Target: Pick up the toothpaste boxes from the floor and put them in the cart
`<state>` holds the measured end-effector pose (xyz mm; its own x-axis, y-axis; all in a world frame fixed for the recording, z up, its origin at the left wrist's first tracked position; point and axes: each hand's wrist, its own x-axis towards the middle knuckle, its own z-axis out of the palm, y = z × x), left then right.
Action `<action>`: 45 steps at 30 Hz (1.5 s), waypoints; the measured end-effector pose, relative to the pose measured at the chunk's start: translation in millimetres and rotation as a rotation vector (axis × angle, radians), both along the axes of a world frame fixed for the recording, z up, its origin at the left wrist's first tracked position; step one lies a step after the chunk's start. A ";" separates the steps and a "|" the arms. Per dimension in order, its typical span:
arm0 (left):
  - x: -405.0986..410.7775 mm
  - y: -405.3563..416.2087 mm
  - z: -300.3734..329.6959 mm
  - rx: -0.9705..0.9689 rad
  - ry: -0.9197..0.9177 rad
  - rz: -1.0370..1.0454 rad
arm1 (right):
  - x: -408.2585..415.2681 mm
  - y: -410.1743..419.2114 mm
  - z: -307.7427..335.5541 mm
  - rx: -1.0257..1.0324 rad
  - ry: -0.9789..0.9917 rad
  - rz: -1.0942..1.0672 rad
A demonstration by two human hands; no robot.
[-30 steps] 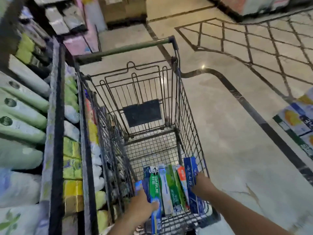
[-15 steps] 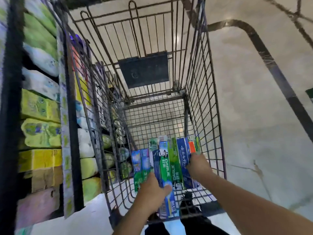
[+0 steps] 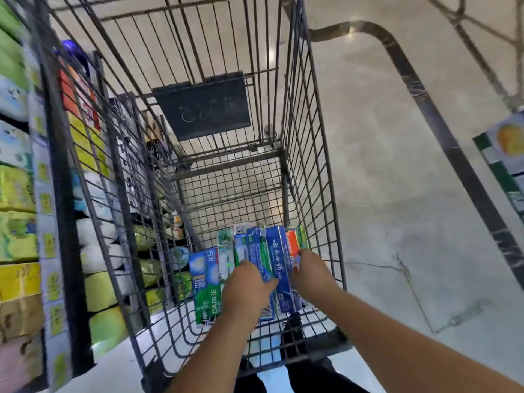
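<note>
Toothpaste boxes in cart, both hands on the row

Toothpaste boxes [image 3: 256, 262], long cardboard cartons in green, blue, white and orange, lie side by side on the near floor of the dark wire shopping cart [image 3: 307, 177]. Both bare forearms reach down from the near edge into the basket. Left hand [image 3: 245, 287], back up, rests on the middle cartons, thumb laid across a blue one; fingers hidden, grip cannot be told. Right hand [image 3: 310, 272] presses the right end of the row beside the cart's right wall; fingers curl out of sight. Shelves of packaged goods [image 3: 19, 222] stand at left. Pale stone floor [image 3: 397, 194] at right.
</note>
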<state>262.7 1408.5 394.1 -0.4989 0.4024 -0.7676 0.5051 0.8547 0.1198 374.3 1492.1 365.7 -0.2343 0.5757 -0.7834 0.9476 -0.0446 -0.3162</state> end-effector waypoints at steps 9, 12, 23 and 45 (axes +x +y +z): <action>-19.3 -6.9 12.2 -0.113 0.084 -0.260 | -4.8 1.1 27.8 0.072 0.086 0.154; -36.6 -14.2 31.8 -0.076 0.054 -0.296 | -11.4 5.3 52.5 0.096 0.099 0.240; -93.6 -72.3 239.7 0.057 0.164 -0.323 | -33.6 17.3 229.4 0.401 0.154 0.759; -23.9 -392.0 345.6 0.183 0.408 -0.181 | 19.0 -250.1 392.6 0.659 0.193 1.171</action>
<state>238.8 1016.4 739.7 -0.6545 0.6204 -0.4322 0.6805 0.7324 0.0207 393.4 1242.0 758.3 -0.9145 0.2165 -0.3418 0.2633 0.9599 -0.0964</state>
